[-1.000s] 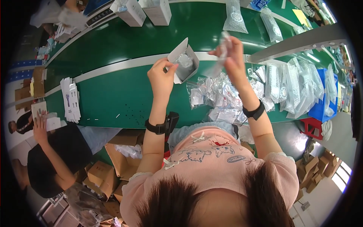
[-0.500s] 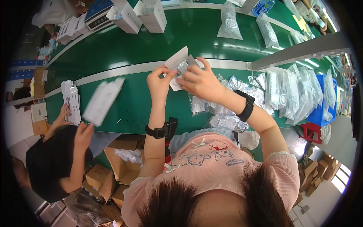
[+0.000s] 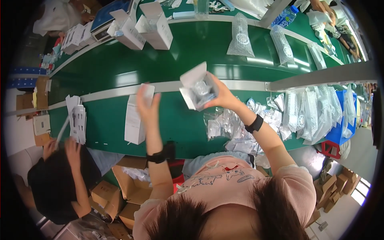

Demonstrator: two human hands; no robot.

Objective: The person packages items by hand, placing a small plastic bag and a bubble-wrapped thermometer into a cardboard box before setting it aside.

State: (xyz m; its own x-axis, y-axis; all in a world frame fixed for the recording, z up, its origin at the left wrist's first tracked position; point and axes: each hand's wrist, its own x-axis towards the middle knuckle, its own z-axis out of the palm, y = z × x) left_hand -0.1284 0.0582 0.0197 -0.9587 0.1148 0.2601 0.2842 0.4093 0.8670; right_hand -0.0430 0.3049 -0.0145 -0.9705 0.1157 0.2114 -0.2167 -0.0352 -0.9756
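Observation:
My right hand point(image 3: 218, 94) grips an open white carton point(image 3: 189, 99) from its right side, with the flaps standing up. Inside the carton lies something in clear plastic wrapping point(image 3: 203, 89); its kind I cannot make out. Farther left, my left hand point(image 3: 149, 105), somewhat blurred, is over the upper end of a closed white carton point(image 3: 134, 122) on the green table. Its thumb and fingers are spread apart there; whether they touch the carton is unclear.
Small clear bags point(image 3: 240, 128) are heaped right of centre, beside bubble-wrap sleeves point(image 3: 310, 110) and a blue bin point(image 3: 343, 116). Two open white cartons point(image 3: 158, 32) stand at the back. On the left, a co-worker point(image 3: 60, 176) sits by a stack of flat printed cartons point(image 3: 77, 120).
My left hand has left the open carton and moved left, while my right hand keeps hold of it. The closed carton, earlier blurred near the co-worker's hand, has come to my left hand.

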